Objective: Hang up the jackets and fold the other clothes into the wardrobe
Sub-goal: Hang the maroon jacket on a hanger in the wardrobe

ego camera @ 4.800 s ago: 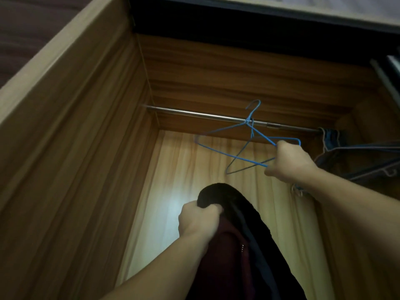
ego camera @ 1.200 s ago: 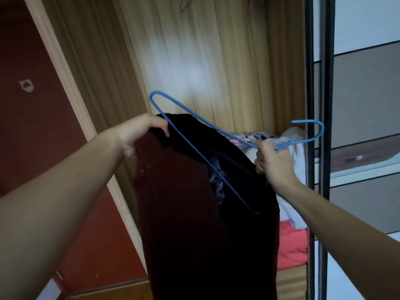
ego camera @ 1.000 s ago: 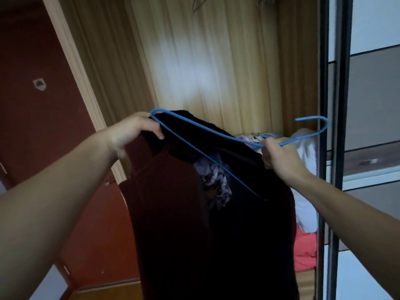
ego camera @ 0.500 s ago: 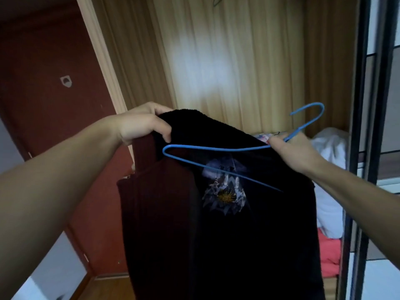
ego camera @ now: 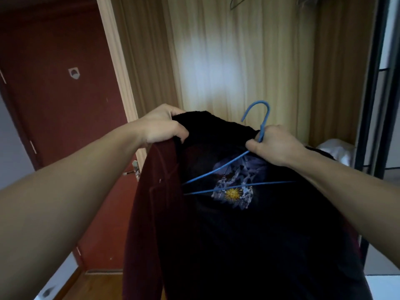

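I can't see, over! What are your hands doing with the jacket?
Left hand gripping jacket collar. Right hand holding blue hanger neck, lower wires against jacket. Nothing blocking.

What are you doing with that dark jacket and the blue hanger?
A person is getting a jacket ready to hang in the wardrobe. The left hand holds it up by the collar. The right hand grips a blue wire hanger just under its hook and is working it into the jacket. It isn't hung up yet.
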Motion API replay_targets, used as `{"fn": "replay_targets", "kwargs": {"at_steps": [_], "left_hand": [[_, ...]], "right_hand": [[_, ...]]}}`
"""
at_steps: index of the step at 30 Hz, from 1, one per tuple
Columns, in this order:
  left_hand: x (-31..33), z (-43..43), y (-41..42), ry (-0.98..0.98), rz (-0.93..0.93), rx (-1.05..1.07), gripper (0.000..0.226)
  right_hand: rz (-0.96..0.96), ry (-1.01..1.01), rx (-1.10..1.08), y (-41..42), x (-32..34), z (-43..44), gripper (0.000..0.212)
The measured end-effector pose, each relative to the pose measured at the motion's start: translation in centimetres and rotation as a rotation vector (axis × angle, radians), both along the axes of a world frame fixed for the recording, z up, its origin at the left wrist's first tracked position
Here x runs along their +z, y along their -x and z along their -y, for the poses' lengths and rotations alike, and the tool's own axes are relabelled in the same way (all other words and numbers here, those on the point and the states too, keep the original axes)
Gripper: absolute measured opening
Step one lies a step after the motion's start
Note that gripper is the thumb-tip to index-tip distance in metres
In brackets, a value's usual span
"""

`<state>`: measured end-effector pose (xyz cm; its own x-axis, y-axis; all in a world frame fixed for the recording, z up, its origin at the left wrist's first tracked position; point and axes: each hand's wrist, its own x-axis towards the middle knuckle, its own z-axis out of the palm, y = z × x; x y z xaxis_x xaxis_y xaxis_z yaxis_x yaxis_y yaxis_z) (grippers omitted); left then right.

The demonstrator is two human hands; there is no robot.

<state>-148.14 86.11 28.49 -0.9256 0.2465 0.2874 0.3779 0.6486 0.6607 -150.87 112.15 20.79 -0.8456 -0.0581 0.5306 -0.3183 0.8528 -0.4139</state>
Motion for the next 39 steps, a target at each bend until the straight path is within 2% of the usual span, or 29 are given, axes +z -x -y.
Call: {"fn": "replay_targets", "kwargs": {"at_steps": [3,5,7,11,14,15,17,19,21,27,29,32,35,39], "left_hand": [[-0.5,-1.2,0.3,-0.032,-0.033,-0.017,0.026],[-0.6,-2.2,0.3,-0.062,-0.057,-0.037,0.041],[-0.6,-3.0,0.3,-0.053,-0.069,-0.046,0.04],[-1.3,-3.7,0.6,0.023,-0.066,-0.084,0.013],[-2.0,-3.0,1.2,0.068,-0.031,-0.09,0.019],[-2.1,-2.7,1.3,0.095,-0.017,-0.085,0.025],[-2.7,-2.2,1.5,0.137,0.01,-0.094,0.022],[-3.3,-1.8,1.5,0.162,0.019,-0.093,0.019],[-3.8,-1.4,1.4,0.197,0.03,-0.078,0.022],[-4.8,-1.3,1.1,0.428,0.101,0.032,0.052],[-5.7,-2.4,1.0,0.446,0.048,0.028,0.052],[-6.8,-3.8,1.3,0.407,-0.061,0.018,0.036],[-7.3,-4.7,1.8,0.436,-0.111,0.059,0.025],[-7.9,-7.2,2.1,0.519,-0.321,0.16,0.037]], "right_hand": [[0.021,-0.036,0.005,0.4,-1.2,0.6,0.041],[-0.001,-0.009,0.006,0.5,-1.8,1.1,0.042],[-0.057,0.084,-0.001,0.5,-1.8,1.3,0.041],[-0.184,0.303,0.047,0.8,-2.3,0.7,0.034],[-0.211,0.503,0.091,0.5,-2.9,0.2,0.039],[-0.189,0.515,0.103,0.4,-2.9,0.1,0.042],[-0.102,0.448,0.118,0.5,-2.6,0.2,0.046],[-0.032,0.33,0.118,0.9,-2.3,0.6,0.026],[-0.016,0.3,0.099,1.1,-2.3,1.2,0.011],[-0.009,0.357,0.142,0.3,-1.6,3.9,0.018],[0.008,0.368,0.151,-0.1,-1.1,4.6,0.021],[0.075,0.371,0.166,-0.5,-0.6,4.8,0.029],[0.187,0.486,0.248,-1.0,-0.6,4.2,0.025],[0.278,0.581,0.308,-1.8,0.0,4.1,0.018]]}}
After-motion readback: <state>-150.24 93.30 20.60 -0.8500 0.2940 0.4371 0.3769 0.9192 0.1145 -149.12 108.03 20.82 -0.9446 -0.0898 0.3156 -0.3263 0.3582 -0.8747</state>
